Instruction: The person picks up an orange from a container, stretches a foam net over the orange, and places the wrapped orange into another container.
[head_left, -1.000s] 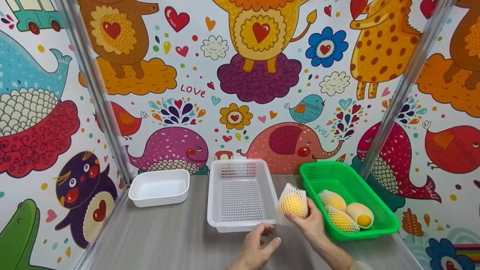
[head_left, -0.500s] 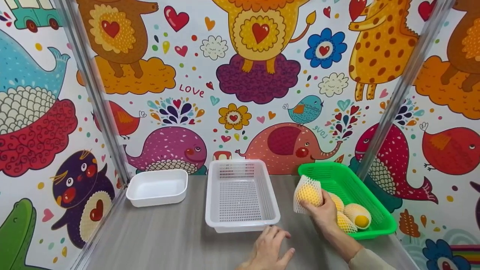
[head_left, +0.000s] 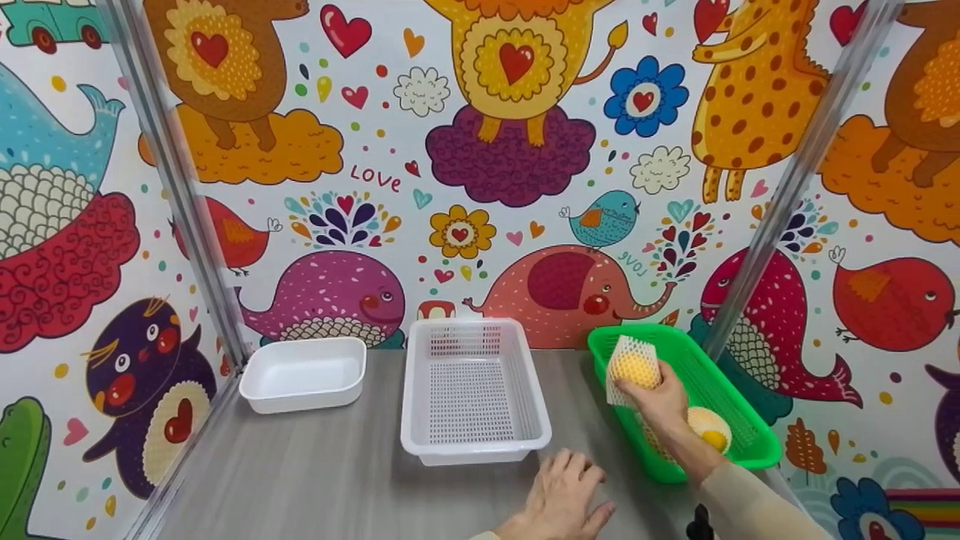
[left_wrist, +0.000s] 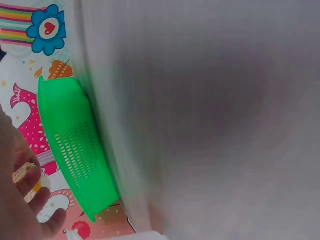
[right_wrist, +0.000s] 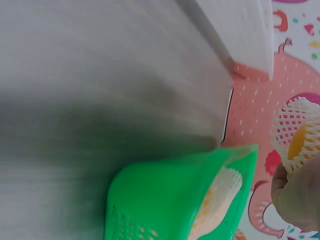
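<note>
My right hand (head_left: 666,405) grips a yellow fruit (head_left: 636,371) wrapped in a white foam net. It is held up over the left side of the green basket (head_left: 744,397). In the right wrist view the netted fruit (right_wrist: 297,142) shows at the right edge, with a thumb against it. Another netted fruit (head_left: 709,430) lies inside the green basket, its bare yellow end showing; my right arm hides most of the others there. My left hand (head_left: 561,501) holds nothing and hovers with loosely bent fingers in front of the white slotted basket (head_left: 480,454).
A small white tub (head_left: 304,400) stands at the left of the grey table (head_left: 322,480). Cartoon-printed walls (head_left: 517,217) with metal corner posts enclose the table on the back and sides. A small black object (head_left: 700,523) pokes in beside the right sleeve.
My right hand has carried the netted fruit rightward and away from me, from beside the white basket to over the green one. My left hand has drifted right, away from the white basket's rim.
</note>
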